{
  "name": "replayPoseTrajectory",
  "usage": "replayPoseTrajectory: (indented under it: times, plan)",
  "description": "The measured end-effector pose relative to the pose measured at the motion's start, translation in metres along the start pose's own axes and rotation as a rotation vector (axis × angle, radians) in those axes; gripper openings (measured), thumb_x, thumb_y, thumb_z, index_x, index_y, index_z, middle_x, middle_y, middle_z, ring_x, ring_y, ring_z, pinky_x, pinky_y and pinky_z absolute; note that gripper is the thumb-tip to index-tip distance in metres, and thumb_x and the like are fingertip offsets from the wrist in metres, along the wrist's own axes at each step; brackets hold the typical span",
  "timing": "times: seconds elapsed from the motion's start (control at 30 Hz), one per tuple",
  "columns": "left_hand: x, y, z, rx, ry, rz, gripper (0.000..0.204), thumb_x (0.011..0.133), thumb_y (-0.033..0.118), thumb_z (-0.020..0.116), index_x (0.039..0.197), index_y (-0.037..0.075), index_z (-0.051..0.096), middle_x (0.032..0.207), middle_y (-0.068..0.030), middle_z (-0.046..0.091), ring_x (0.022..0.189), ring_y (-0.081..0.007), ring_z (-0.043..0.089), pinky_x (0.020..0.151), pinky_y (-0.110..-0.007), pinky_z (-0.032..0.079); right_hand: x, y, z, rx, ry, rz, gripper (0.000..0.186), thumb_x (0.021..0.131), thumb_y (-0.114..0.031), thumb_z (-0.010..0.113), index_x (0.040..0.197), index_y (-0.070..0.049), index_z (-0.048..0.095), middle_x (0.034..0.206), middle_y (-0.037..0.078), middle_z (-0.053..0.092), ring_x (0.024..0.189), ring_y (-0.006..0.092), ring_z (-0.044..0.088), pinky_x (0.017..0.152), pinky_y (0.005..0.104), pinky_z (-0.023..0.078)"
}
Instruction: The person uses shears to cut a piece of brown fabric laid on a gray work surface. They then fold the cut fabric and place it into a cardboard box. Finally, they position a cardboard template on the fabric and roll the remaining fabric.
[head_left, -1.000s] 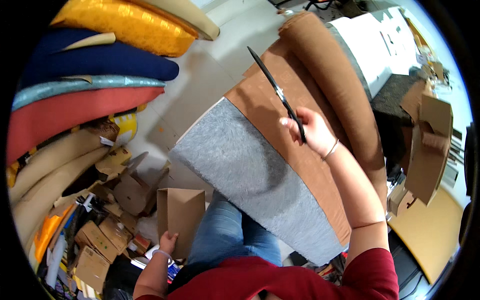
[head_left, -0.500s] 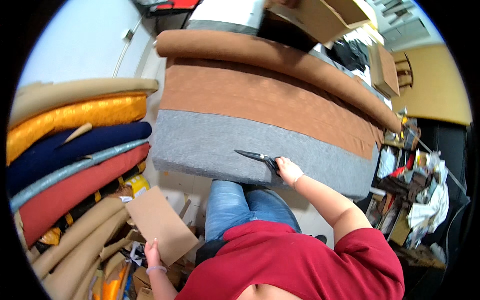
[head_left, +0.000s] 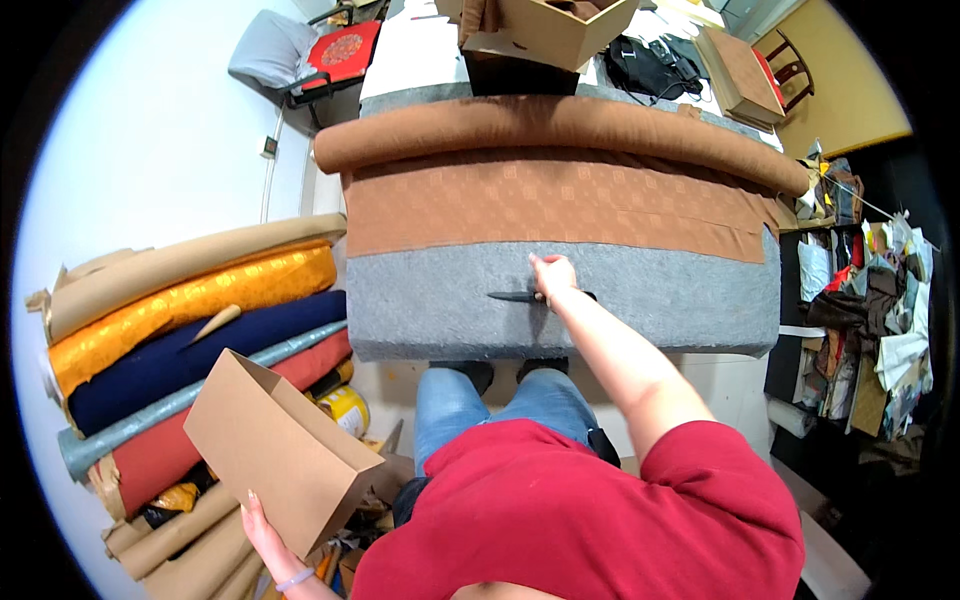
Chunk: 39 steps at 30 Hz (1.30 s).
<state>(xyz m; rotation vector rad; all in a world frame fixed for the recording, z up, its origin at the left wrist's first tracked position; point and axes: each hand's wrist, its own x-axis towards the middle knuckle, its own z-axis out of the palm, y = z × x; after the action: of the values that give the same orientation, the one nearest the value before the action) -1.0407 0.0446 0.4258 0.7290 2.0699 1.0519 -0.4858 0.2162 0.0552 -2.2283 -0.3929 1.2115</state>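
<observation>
L hand (head_left: 258,524) low, R hand (head_left: 553,273) part-curled, fwd on near-straight arm (head_left: 628,355)

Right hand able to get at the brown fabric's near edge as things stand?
Probably yes: the brown fabric has its edge just beyond the right hand, with seemingly only grey covering between. The scissors at that hand could hamper a grip.

Noted at lower left of frame: plain brown cardboard box (head_left: 262,445), tilted, with long sides sloping down to the right and an opening along the upper-right side. Held at the lower-left edge by left hand (head_left: 262,528). Noted at centre of frame, over grey-covered table (head_left: 430,305): black scissors (head_left: 512,296), blades together, pointing left. Partly hidden at handles by right hand (head_left: 555,276). Unable to confirm whether gripped.
</observation>
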Motion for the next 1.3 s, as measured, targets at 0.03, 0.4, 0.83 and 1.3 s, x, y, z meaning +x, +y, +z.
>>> replayPoseTrajectory:
  times: [0.03,0.4,0.83,1.3]
  plan:
    - [0.011,0.007,0.003,0.002,0.002,0.02,0.047,0.101,0.031,0.058,0.134,-0.001,0.051,0.125,-0.012,0.062,0.107,-0.0212,0.062,0.09,-0.035,0.051,0.024,-0.005,0.015,0.422,0.066,0.285,0.043,0.09,-0.04,0.072,0.103,0.001,0.066,0.104,0.016,0.068,0.092,0.0285,0.069,0.083,0.0434,0.056]
    - [0.209,0.077,0.034,0.029,-0.499,0.244,0.041,0.102,0.019,0.056,0.135,-0.004,0.049,0.126,-0.0106,0.061,0.112,-0.0171,0.057,0.095,-0.03,0.046,0.066,-0.061,0.072,0.615,1.006,0.041,0.036,0.081,-0.031,0.082,0.086,0.002,0.067,0.102,0.017,0.065,0.088,0.0302,0.061,0.084,0.0403,0.051]
    - [0.366,0.148,0.115,0.013,-0.811,0.374,0.029,0.102,0.017,0.056,0.123,-0.002,0.06,0.119,-0.008,0.065,0.107,-0.0155,0.059,0.094,-0.029,0.047,-0.256,-0.183,-0.015,0.828,0.689,-0.801,0.008,0.09,-0.007,0.073,0.092,-0.001,0.069,0.118,0.011,0.07,0.105,0.0154,0.064,0.095,0.0276,0.048]
    - [0.487,0.305,0.297,-0.188,-1.243,0.423,0.027,0.098,0.013,0.063,0.12,-0.002,0.06,0.112,-0.006,0.067,0.1,-0.0125,0.062,0.088,-0.028,0.05,-0.459,-0.459,-0.019,0.38,0.717,-1.355,0.04,0.095,-0.012,0.066,0.133,-0.008,0.056,0.12,0.009,0.066,0.114,0.0181,0.062,0.097,0.0363,0.051]
